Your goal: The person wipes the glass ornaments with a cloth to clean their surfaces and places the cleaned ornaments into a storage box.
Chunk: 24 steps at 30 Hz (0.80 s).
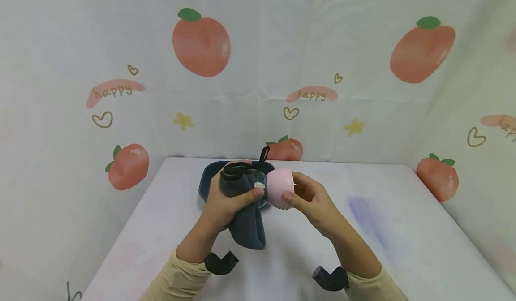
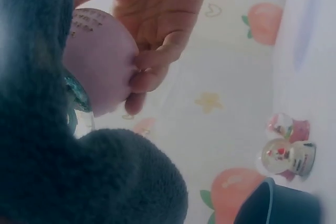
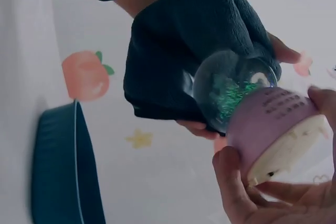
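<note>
Clear-domed snow globe w/ round pink base (image 1: 279, 188) is held up on the near side of dark-blue plastic tub (image 1: 204, 182); R hand (image 1: 316, 202) pinches its base, L hand (image 1: 219, 207) curls round soft dark blue-grey cloth (image 1: 247, 229) at the dome; prob. a wipe — hold base firm, turn dome in cloth, tuck hanging end; 2 small clear-domed snow globes (image 2: 286, 156) sit just beside tub — don't knock 'em.

There were two hands (image 1: 223, 206) (image 1: 316, 202), one cloth (image 1: 247, 227), one basin (image 3: 55, 166), one held globe (image 1: 280, 188) and at least two standing globes (image 2: 286, 156).
</note>
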{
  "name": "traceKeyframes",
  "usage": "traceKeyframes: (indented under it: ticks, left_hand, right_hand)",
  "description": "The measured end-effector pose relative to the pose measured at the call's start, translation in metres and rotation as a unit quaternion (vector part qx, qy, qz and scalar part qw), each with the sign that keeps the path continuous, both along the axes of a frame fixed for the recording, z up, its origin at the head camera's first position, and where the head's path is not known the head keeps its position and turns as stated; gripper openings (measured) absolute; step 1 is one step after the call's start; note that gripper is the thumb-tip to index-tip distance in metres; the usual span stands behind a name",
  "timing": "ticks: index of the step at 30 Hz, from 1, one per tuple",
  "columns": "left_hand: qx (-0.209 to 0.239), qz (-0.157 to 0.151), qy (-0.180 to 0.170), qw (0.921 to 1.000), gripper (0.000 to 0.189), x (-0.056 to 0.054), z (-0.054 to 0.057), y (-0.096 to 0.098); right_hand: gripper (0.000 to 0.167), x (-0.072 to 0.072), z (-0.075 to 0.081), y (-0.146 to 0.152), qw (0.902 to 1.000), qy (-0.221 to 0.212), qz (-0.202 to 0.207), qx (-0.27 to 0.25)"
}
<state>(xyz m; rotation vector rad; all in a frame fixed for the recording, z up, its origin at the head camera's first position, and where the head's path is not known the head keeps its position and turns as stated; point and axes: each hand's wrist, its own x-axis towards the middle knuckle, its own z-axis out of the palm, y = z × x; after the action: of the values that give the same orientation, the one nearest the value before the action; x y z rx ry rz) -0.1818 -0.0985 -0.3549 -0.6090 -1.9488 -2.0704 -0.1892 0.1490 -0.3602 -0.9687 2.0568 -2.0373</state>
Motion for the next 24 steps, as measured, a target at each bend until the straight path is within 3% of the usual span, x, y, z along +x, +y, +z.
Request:
traceKeyframes:
  ticks: [4, 8, 13, 17, 20, 24]
  left_hand:
    - [-0.015, -0.023, -0.024, 0.9993, 0.069, 0.0, -0.001, -0.001]
    - [-0.037, -0.044, -0.04, 0.9975, 0.076, -0.002, -0.002, 0.0]
    - [-0.045, -0.046, -0.051, 0.9967, 0.077, -0.003, 0.0, -0.001]
    - [-0.037, -0.041, -0.044, 0.9975, 0.075, -0.002, 0.001, -0.001]
    - [-0.044, -0.029, -0.025, 0.9983, 0.074, 0.001, 0.003, -0.001]
    - [-0.072, -0.005, 0.011, 0.9973, 0.074, 0.005, 0.003, 0.001]
  right_hand:
    - [0.067, -0.001, 0.002, 0.005, 0.9976, 0.067, 0.013, 0.014]
    - [0.09, -0.002, 0.003, 0.012, 0.9843, 0.171, 0.001, 0.042]
    - [0.092, -0.002, 0.004, 0.013, 0.9699, 0.239, 0.003, 0.044]
    - [0.092, -0.001, 0.007, 0.014, 0.9718, 0.23, -0.003, 0.051]
    - [0.087, -0.001, 0.009, 0.018, 0.9805, 0.191, -0.005, 0.047]
    - [0.066, -0.001, 0.006, 0.021, 0.992, 0.116, -0.012, 0.049]
